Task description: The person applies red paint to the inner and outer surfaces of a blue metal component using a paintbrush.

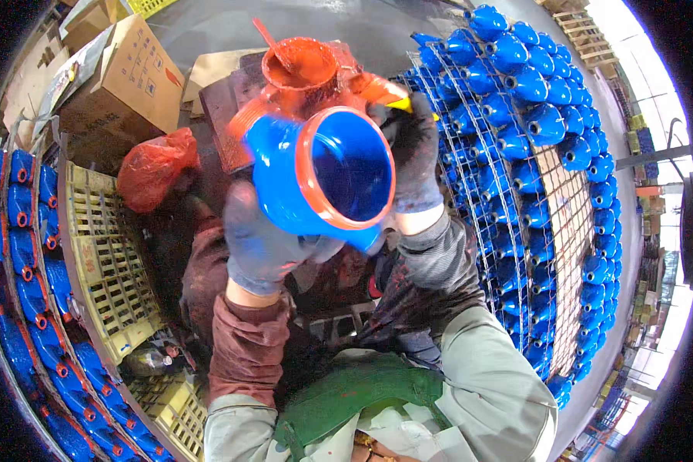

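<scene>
My left hand (260,240), in a dark glove, is closed under a blue metal housing (279,177). The wide round mouth of the housing faces up toward me, its rim coated orange-red; a smaller outlet at its left is also orange-red and blurred. My right hand (414,142), gloved too, grips a paintbrush (399,103) with a yellow handle and a red-coated head, just beyond the housing's right side. Behind the housing stands a red paint pot (304,68) with a red stick (269,40) leaning in it.
Blue housings (527,123) are stacked on a wire rack (508,192) close on my right. To the left are yellow plastic crates (112,262), a red plastic bag (158,169), a cardboard box (127,81) and racks of blue parts with red ends (35,285). A clear bottle (148,360) lies by the crates.
</scene>
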`<move>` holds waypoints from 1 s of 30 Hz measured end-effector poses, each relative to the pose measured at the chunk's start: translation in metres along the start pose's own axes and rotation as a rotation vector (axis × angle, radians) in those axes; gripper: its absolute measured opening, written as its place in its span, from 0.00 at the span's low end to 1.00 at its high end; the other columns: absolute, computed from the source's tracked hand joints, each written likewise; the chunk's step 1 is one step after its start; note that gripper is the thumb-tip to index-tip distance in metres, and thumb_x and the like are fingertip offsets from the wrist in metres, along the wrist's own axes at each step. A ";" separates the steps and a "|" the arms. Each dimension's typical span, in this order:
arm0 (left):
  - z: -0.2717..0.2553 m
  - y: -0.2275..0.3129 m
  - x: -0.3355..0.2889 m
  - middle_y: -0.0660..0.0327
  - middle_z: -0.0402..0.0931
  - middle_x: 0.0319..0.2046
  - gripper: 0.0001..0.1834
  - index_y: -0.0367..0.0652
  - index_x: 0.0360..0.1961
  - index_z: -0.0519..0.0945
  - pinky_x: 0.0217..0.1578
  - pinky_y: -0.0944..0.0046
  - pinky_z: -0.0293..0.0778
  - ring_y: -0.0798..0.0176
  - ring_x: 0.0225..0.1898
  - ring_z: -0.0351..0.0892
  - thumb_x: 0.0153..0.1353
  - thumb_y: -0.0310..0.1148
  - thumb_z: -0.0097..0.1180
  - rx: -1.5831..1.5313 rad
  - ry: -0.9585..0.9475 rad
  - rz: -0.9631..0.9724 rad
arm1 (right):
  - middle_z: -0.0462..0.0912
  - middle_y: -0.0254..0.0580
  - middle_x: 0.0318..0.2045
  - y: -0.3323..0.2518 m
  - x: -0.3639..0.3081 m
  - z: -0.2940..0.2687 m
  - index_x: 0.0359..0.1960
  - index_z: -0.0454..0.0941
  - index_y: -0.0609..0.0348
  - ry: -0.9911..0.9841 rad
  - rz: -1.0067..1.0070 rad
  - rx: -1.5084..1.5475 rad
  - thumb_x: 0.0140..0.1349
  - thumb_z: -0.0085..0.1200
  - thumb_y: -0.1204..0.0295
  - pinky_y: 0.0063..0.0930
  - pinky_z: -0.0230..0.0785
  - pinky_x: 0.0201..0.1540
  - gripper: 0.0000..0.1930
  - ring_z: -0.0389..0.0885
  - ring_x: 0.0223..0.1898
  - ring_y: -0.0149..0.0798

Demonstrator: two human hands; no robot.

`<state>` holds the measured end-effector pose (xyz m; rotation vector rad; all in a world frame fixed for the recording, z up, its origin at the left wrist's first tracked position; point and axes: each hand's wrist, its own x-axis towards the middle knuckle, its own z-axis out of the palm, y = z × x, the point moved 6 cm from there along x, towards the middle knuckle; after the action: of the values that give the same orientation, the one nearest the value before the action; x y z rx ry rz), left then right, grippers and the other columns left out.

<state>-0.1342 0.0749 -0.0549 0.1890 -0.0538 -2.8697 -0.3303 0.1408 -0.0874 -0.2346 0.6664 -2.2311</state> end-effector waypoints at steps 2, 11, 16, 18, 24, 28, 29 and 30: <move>0.001 -0.002 0.002 0.43 0.72 0.54 0.50 0.40 0.68 0.56 0.57 0.32 0.66 0.39 0.56 0.71 0.56 0.68 0.48 -0.020 -0.034 -0.109 | 0.84 0.49 0.33 -0.006 -0.007 0.011 0.46 0.72 0.64 -0.043 0.034 -0.007 0.66 0.48 0.52 0.24 0.77 0.30 0.24 0.83 0.29 0.41; -0.004 0.008 0.018 0.44 0.76 0.44 0.38 0.39 0.55 0.72 0.41 0.49 0.76 0.40 0.43 0.77 0.48 0.54 0.65 2.274 0.291 0.631 | 0.82 0.39 0.28 -0.029 -0.035 0.061 0.39 0.79 0.67 0.139 -0.501 -0.973 0.64 0.54 0.70 0.16 0.66 0.23 0.11 0.75 0.21 0.25; 0.000 -0.006 0.016 0.45 0.76 0.45 0.39 0.39 0.55 0.71 0.42 0.48 0.75 0.40 0.43 0.77 0.47 0.53 0.65 2.472 0.239 0.757 | 0.79 0.40 0.19 -0.030 -0.035 0.061 0.31 0.81 0.59 0.116 -0.740 -1.586 0.55 0.62 0.67 0.29 0.68 0.22 0.09 0.78 0.18 0.35; 0.005 -0.008 0.016 0.45 0.76 0.45 0.39 0.40 0.55 0.71 0.43 0.47 0.75 0.40 0.43 0.77 0.47 0.52 0.66 2.488 0.224 0.763 | 0.78 0.41 0.18 -0.036 -0.041 0.069 0.28 0.81 0.58 0.091 -0.844 -1.548 0.55 0.63 0.67 0.31 0.68 0.22 0.08 0.77 0.17 0.41; -0.015 0.009 0.020 0.50 0.78 0.46 0.36 0.36 0.57 0.71 0.45 0.59 0.76 0.56 0.45 0.79 0.53 0.50 0.64 1.675 0.233 0.402 | 0.81 0.40 0.27 -0.051 -0.046 0.068 0.36 0.78 0.68 0.107 -0.636 -1.134 0.61 0.56 0.76 0.17 0.71 0.29 0.07 0.78 0.26 0.26; -0.013 0.008 0.014 0.50 0.76 0.49 0.33 0.31 0.58 0.70 0.51 0.60 0.73 0.57 0.48 0.78 0.57 0.43 0.60 1.029 0.210 0.224 | 0.81 0.41 0.27 -0.052 -0.044 0.064 0.38 0.76 0.67 0.142 -0.593 -0.848 0.65 0.52 0.67 0.19 0.70 0.26 0.12 0.78 0.24 0.29; -0.010 0.001 0.017 0.48 0.76 0.50 0.33 0.31 0.58 0.69 0.53 0.59 0.72 0.55 0.50 0.77 0.58 0.45 0.57 0.793 0.122 0.176 | 0.81 0.42 0.27 -0.048 -0.039 0.056 0.39 0.75 0.66 0.145 -0.521 -0.714 0.67 0.51 0.63 0.21 0.70 0.26 0.15 0.77 0.23 0.30; -0.008 -0.002 0.018 0.46 0.75 0.52 0.34 0.31 0.59 0.68 0.55 0.57 0.71 0.53 0.52 0.77 0.60 0.47 0.54 0.567 0.045 0.131 | 0.81 0.42 0.27 -0.040 -0.032 0.044 0.39 0.75 0.66 0.137 -0.522 -0.703 0.67 0.51 0.63 0.21 0.70 0.26 0.15 0.77 0.23 0.30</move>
<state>-0.1509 0.0722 -0.0654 0.3403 -0.8384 -2.6437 -0.3181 0.1696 -0.0272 -0.6695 1.6071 -2.4153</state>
